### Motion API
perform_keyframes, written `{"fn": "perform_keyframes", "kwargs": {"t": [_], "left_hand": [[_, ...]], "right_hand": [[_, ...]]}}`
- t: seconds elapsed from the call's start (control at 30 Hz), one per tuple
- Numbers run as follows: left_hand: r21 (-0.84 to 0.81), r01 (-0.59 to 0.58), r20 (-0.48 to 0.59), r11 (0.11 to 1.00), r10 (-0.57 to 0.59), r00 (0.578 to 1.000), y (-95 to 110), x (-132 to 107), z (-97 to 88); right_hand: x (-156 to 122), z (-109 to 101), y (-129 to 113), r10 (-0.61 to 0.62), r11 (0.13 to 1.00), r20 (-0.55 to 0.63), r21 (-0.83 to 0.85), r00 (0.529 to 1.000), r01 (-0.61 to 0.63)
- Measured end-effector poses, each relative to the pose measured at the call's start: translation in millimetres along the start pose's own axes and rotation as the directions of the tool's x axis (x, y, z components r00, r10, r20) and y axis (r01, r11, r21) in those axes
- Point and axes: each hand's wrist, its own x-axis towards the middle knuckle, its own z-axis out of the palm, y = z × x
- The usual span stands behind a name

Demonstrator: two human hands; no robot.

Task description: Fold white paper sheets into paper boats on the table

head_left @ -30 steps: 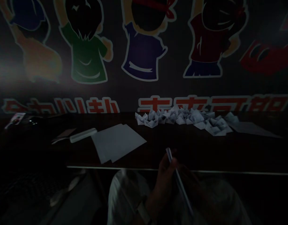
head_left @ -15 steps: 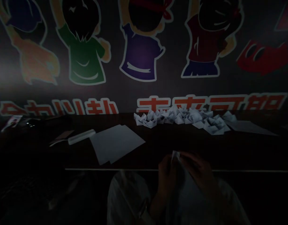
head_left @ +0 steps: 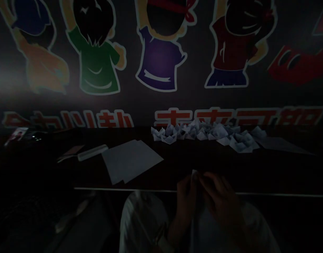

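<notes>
My left hand (head_left: 186, 200) and my right hand (head_left: 218, 198) are raised together just behind the table's near edge. Both pinch a folded sheet of white paper (head_left: 195, 175), whose tip shows between my fingers. Its lower part hangs down in the dark in front of my body and is hard to make out. Farther off on the dark table lies a heap of folded paper boats (head_left: 206, 135), out of reach of both hands. Nearer my hands is a stack of blank white paper sheets (head_left: 131, 161).
A white roll or tube (head_left: 93, 153) lies left of the sheets, beside a flat brown item (head_left: 72, 151). A small card (head_left: 16, 135) sits at the far left. A loose sheet (head_left: 282, 144) lies right of the boats. A cartoon-figure mural with red lettering covers the wall behind.
My right hand has come in to join my left on the paper, which now looks wider and folded differently. The two hands stay close together near the table edge.
</notes>
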Motion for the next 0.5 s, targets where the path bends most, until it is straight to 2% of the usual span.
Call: {"fn": "perform_keyframes", "kwargs": {"t": [0.13,0.23,0.3,0.37,0.43,0.5], "left_hand": [[0.037,-0.017,0.023,0.999,0.016,1.0,-2.2,-1.7,-1.3],[0.101,-0.068,0.069,0.993,0.061,0.996,1.7,-5.0,-0.9],[0.139,-0.087,0.093,0.986,0.075,0.993,5.1,-7.3,-0.5],[0.193,-0.092,0.111,0.977,0.071,0.991,7.6,-9.0,-0.5],[0.247,-0.091,0.119,0.965,0.063,0.991,8.8,-10.5,-1.2],[0.256,-0.093,0.119,0.962,0.065,0.991,8.8,-12.7,-2.5]], "right_hand": [[-2.6,-1.6,0.9,0.035,0.992,-0.031,0.119,0.999,-0.031],[1.6,-3.5,4.2,0.217,0.933,-0.051,0.304,0.975,-0.192],[6.5,-6.4,6.4,0.343,0.851,0.022,0.417,0.939,-0.32],[10.8,-9.7,7.7,0.398,0.779,0.118,0.481,0.91,-0.403],[13.0,-11.7,7.8,0.407,0.752,0.15,0.504,0.901,-0.424],[12.7,-11.4,7.1,0.418,0.752,0.135,0.503,0.898,-0.426]]}}
